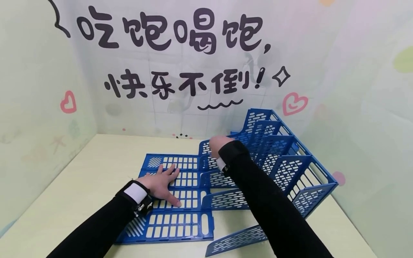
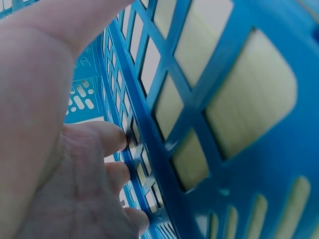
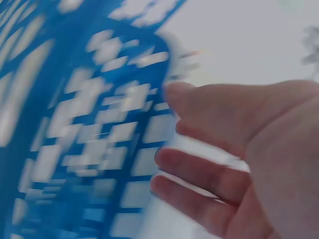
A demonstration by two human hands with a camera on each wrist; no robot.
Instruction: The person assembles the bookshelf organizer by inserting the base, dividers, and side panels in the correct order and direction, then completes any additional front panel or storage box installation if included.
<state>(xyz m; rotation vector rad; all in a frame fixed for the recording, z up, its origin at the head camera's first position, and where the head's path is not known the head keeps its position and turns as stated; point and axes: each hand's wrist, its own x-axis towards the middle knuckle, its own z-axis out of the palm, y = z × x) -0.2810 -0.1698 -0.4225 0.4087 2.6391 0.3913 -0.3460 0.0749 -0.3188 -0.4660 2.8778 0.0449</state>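
The wall backdrop (image 1: 206, 71) reads "吃饱喝饱, 快乐不倒!" in black characters.

Blue slotted rack (image 1: 180, 200), pale yellow table (image 1: 96, 168), blk sleeves (image 1: 274, 211).

Across the lower half of the frame, a pale yellow table (image 1: 80, 186). Behind it, filling the upper half, a light backdrop (image 1: 355, 89) printed with large dark Chinese characters (image 1: 171, 32), pink hearts (image 1: 68, 102) at left and right, and a small star outline (image 1: 281, 76).

Left hand (image 1: 162, 184) lies flat with fingers spread; right hand (image 1: 217, 143) reaches forward, fingers loose.
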